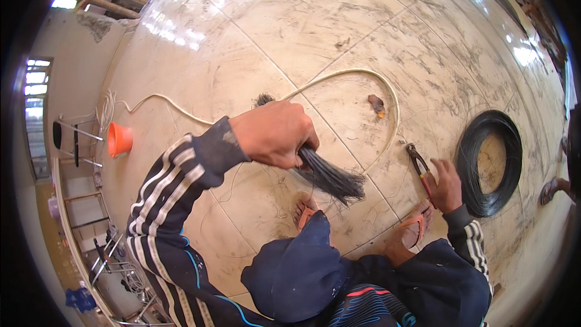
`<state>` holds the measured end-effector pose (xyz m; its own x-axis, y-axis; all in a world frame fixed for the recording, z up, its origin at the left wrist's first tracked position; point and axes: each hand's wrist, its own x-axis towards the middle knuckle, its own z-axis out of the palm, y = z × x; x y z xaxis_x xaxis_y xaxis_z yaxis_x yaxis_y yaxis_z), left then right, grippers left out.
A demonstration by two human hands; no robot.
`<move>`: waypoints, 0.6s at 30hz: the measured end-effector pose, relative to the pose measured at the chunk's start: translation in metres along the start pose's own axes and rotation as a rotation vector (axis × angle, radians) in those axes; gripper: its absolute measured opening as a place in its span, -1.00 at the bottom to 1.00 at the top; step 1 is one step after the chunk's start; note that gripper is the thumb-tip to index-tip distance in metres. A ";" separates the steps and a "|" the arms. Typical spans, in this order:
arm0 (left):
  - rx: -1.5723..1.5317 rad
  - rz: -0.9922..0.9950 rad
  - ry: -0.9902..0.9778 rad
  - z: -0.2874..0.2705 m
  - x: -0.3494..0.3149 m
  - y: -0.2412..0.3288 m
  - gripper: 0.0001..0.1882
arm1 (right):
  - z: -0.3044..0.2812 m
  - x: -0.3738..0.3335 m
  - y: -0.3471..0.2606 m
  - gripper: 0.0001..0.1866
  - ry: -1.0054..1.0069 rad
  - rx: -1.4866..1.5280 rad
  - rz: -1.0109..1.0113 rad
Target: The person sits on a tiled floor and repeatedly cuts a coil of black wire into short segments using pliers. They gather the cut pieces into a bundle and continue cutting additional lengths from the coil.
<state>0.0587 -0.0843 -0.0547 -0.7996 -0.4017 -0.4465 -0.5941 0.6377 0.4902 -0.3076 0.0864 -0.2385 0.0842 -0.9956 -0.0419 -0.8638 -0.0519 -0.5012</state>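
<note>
My left hand (275, 133) is closed around a thick bundle of thin black wire (336, 175). Its splayed end points to the lower right, and a short tuft sticks out behind the fist. To the right, my right hand (446, 184) has its fingers on the handles of pincers (417, 163) with dark jaws and red and yellow grips; the jaws point away from me. Part of the grips is hidden by the fingers. Close beside this hand lies a large coil of black wire (468, 175) on the floor.
A pale cable (378, 75) loops across the smudged tiled floor (254, 60). An orange bucket (120, 140) stands at the left, near chairs with metal legs. A small dark brown scrap (376, 106) lies ahead. Another person's sandalled foot (551, 191) shows at the far right.
</note>
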 end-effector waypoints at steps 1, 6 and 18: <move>0.052 0.041 0.067 -0.003 -0.009 0.006 -0.85 | -0.023 0.022 -0.022 -0.61 0.000 0.089 -0.029; 0.177 0.038 0.338 -0.047 -0.055 0.038 -0.87 | -0.091 0.121 -0.136 -0.53 -0.037 0.776 -0.382; 0.117 -0.044 0.495 -0.088 -0.077 0.086 -0.74 | -0.156 0.208 -0.241 -0.09 -1.178 0.707 -0.701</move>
<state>0.0615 -0.0562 0.0875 -0.7365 -0.6751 -0.0426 -0.6370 0.6710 0.3795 -0.1599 -0.1205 0.0085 0.9846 -0.1460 -0.0964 -0.1091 -0.0819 -0.9906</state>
